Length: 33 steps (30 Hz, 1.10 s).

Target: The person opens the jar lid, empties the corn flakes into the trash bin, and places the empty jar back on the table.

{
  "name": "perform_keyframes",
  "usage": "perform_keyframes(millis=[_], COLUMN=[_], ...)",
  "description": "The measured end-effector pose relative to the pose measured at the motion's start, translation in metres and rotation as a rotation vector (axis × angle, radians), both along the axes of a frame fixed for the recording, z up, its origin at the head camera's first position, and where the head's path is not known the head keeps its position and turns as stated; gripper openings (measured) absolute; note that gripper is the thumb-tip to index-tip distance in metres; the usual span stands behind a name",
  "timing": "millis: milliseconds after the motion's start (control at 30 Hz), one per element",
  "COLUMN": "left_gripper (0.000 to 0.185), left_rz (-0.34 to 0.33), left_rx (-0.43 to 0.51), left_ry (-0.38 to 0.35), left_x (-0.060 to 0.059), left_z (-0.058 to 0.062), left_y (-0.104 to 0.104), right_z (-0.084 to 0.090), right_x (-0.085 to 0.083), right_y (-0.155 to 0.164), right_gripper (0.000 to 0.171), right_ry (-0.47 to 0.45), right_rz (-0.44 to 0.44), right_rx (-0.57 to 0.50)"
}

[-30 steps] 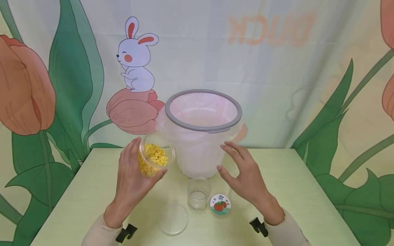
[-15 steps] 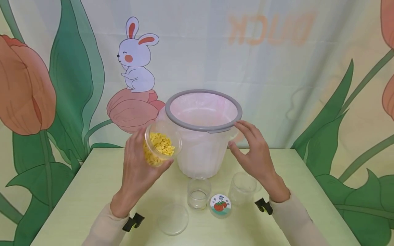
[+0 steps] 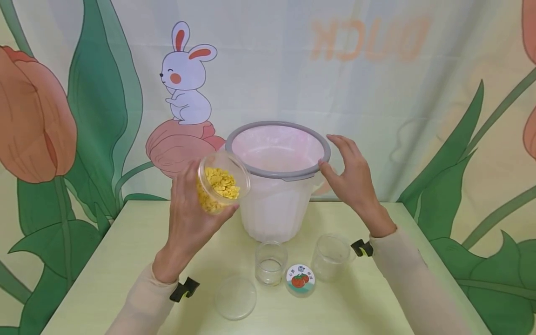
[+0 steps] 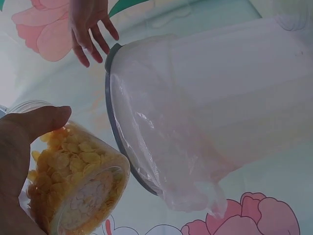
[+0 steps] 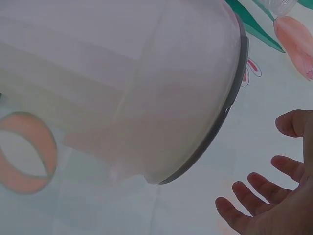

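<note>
My left hand [image 3: 186, 218] grips a clear plastic jar [image 4: 122, 171] partly filled with yellow flakes [image 3: 222, 184]. The jar is uncapped and tilted, its mouth facing right and up, just left of a white wastebasket [image 3: 272, 209]. A thin, see-through liner [image 4: 161, 122] hangs over the wastebasket's outside, under a grey rim ring [image 3: 276, 175]. On the other side, my right hand [image 3: 353, 179] is raised at the rim's right, fingers spread and holding nothing. In the right wrist view the fingers [image 5: 266, 188] stand apart from the ring.
On the table [image 3: 125, 260] in front of the wastebasket stand two clear empty jars, a small one [image 3: 271, 263] and a larger one [image 3: 331, 256]. Between them sits a lid with a tomato picture [image 3: 300, 280]. A clear round lid [image 3: 236, 298] lies nearer. A printed curtain [image 3: 268, 60] hangs behind.
My left hand has raised the jar of flakes and moved it right, up to the wastebasket's rim. My right hand has risen from beside the wastebasket to its right rim, uncovering the larger empty jar.
</note>
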<state>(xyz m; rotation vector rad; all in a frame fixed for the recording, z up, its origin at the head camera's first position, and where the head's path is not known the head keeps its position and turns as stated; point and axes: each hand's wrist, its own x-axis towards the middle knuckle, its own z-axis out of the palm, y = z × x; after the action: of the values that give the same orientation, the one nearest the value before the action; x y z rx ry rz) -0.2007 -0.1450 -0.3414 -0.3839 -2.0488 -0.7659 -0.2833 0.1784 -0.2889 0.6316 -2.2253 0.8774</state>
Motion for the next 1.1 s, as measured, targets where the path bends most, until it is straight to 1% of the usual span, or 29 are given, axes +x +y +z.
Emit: perform_keyframes(millis=[167,367,500,667,833,933,1100], left_gripper=[0.113,0.111,0.113,0.112,0.111,0.111,0.110], left_rz=[-0.003,-0.007,-0.007,-0.014,-0.013,-0.005,0.003], left_rx=[0.003,0.007,0.003,0.002,0.004,0.002,-0.003], left_ry=[0.023,0.033,0.035,0.054,0.071,0.078,0.088], left_x=[-0.003,-0.008,-0.013,-0.018,-0.023,-0.028,-0.038], left_z=[0.007,0.012,0.017,0.023,0.027,0.033,0.046], left_y=[0.000,0.000,0.001,0.001,0.001,0.002,0.002], right_z=[0.007,0.014,0.016,0.014,0.007,0.003,0.000], right_x=[-0.017,-0.036,-0.049,-0.064,-0.077,-0.083,-0.090], right_y=[0.000,-0.003,-0.003,-0.001,0.003,0.005,0.006], right_gripper=[0.052,0.054,0.055,0.055,0.055,0.055,0.053], right_ry=[-0.073,-0.166,-0.222,-0.298,-0.371,-0.408,-0.446], right_rz=[-0.045,-0.062,-0.087,-0.119,-0.135,-0.137,-0.138], right_rx=[0.023,0.035,0.064,0.103,0.127,0.122,0.077])
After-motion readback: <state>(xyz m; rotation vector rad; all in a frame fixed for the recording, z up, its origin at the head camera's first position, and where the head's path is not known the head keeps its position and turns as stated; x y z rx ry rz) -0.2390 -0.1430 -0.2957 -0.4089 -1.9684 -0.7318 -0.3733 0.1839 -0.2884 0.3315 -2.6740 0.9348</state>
